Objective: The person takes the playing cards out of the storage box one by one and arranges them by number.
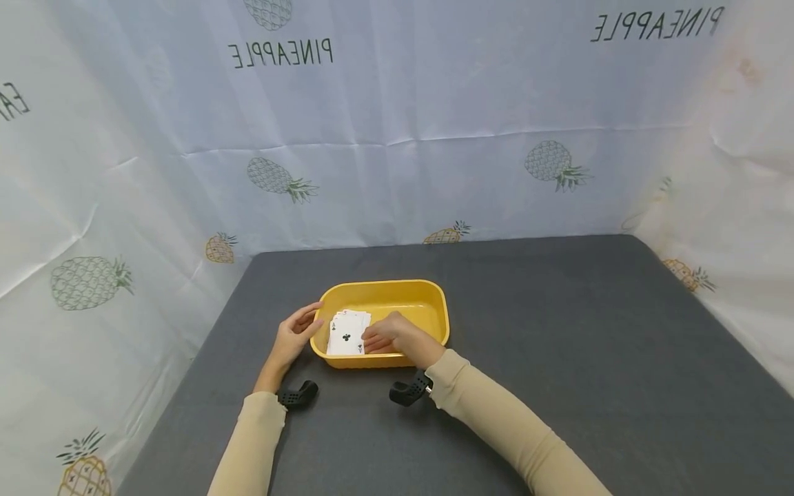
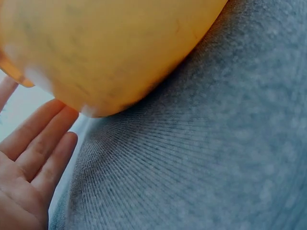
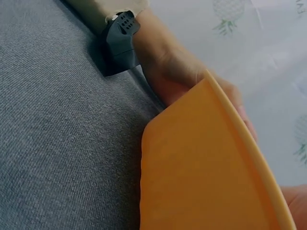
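Observation:
A stack of playing cards [image 1: 347, 332] lies face up in the left part of a yellow plastic bin [image 1: 442, 303], an ace of clubs on top. My right hand [image 1: 393, 336] reaches over the near rim into the bin. Its fingers extend leftward, tips at the right edge of the stack; the thumb is hidden. At the bin's left end is my left hand [image 1: 293, 337], thumb and fingers spread at the rim. In the left wrist view, loosely straight fingers [image 2: 45, 132] of that hand lie against the bin's outer wall [image 2: 110, 62].
A dark grey cloth [image 1: 558, 344] covers the table beneath the bin. White curtains [image 1: 397, 172] printed with pineapples hang behind the table and along both sides. Each wrist carries a black camera mount, the left one [image 1: 299, 395] standing just off the bin's near left corner.

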The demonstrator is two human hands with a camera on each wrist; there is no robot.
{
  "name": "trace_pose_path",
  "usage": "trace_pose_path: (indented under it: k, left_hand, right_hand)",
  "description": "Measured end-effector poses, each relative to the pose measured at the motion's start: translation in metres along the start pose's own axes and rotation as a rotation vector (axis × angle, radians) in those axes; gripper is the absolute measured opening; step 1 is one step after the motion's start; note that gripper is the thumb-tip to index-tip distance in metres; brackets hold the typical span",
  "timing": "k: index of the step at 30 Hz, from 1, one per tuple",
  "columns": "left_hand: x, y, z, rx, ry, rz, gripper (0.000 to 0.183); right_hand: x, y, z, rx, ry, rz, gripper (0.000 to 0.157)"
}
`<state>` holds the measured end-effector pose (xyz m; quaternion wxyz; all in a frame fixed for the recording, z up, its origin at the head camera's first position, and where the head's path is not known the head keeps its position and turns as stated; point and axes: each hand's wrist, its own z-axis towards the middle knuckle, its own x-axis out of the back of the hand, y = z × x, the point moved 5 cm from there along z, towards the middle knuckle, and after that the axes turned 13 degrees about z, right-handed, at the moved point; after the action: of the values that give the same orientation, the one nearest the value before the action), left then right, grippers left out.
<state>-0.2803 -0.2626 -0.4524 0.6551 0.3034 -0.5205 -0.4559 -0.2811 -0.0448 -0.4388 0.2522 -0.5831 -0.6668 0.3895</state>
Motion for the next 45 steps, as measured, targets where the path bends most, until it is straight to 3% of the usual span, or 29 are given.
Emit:
trace_pose_path:
  k: [11, 27, 45]
  left_hand:
    - [-0.001, -0.005, -0.005, 0.042, -0.028, 0.018, 0.044]
    - [-0.003, 0.0, 0.001, -0.006, -0.042, -0.011, 0.044]
    - [-0.003, -0.006, -0.001, 0.046, -0.042, 0.024, 0.045]
  right_hand:
    - [-0.014, 0.004, 0.002, -0.018, 0.043, 0.019, 0.016]
    - [-0.008, -0.002, 0.003, 0.045, 0.136, -0.038, 0.011]
    - [0.005, -0.012, -0.004, 0.068, 0.039, 0.007, 0.015]
